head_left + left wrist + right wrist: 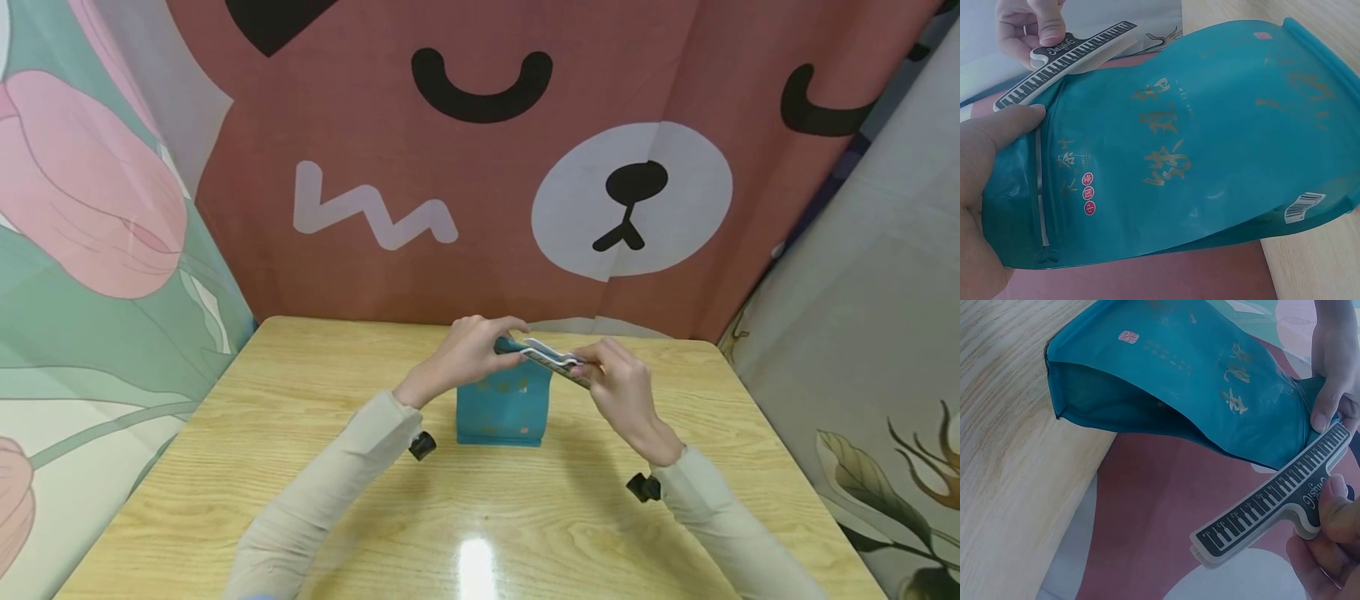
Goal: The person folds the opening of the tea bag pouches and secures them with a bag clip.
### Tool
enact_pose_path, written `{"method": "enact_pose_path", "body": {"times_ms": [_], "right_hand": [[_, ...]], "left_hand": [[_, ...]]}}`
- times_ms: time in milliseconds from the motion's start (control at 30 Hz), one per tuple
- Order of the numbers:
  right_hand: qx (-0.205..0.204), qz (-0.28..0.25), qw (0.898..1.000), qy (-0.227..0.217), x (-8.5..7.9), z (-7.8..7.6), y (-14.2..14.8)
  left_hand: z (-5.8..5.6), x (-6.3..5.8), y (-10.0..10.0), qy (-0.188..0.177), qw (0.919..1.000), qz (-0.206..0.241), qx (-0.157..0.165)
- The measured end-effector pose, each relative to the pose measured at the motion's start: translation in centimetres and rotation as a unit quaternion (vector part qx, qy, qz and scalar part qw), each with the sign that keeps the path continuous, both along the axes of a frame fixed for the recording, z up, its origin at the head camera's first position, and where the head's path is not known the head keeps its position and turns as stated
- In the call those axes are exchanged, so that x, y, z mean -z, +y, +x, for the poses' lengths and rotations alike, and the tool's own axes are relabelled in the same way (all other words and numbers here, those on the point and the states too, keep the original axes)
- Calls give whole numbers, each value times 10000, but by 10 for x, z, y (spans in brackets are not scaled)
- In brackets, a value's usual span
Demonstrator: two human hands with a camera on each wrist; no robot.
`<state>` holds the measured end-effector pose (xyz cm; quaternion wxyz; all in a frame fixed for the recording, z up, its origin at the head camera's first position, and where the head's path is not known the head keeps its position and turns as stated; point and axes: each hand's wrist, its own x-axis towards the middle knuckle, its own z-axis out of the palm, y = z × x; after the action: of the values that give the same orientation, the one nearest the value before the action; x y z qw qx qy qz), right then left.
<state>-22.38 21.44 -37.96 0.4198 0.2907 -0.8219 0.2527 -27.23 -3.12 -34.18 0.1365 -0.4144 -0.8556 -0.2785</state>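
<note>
A teal foil tea bag (501, 412) with gold characters stands on the table, its top end bent over. My left hand (474, 352) grips that top, the thumb lying across the zip strip in the left wrist view. A sealing clip (1272, 494), printed with piano keys and a "Music" label, is pinched at its handle by my right hand (624, 390). One end of the clip meets the bag's top beside my left thumb. How far the clip's jaws are parted, and whether they straddle the bag, I cannot tell.
The bag stands toward the back of a light wooden table (360, 517). Behind it hangs a brown curtain (360, 275) with a bear face. Patterned curtains border both sides. Small black wrist cameras (422, 445) sit below both wrists.
</note>
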Motion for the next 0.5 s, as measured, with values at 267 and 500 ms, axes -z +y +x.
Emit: {"method": "enact_pose_path", "body": {"times_ms": [267, 500], "right_hand": [[-109, 7, 9999, -13, -3, -1, -2], [-221, 40, 9996, 149, -10, -3, -9]], "left_hand": [[1, 1, 1, -65, 10000, -60, -31], [-1, 2, 1, 61, 9999, -89, -55]]}}
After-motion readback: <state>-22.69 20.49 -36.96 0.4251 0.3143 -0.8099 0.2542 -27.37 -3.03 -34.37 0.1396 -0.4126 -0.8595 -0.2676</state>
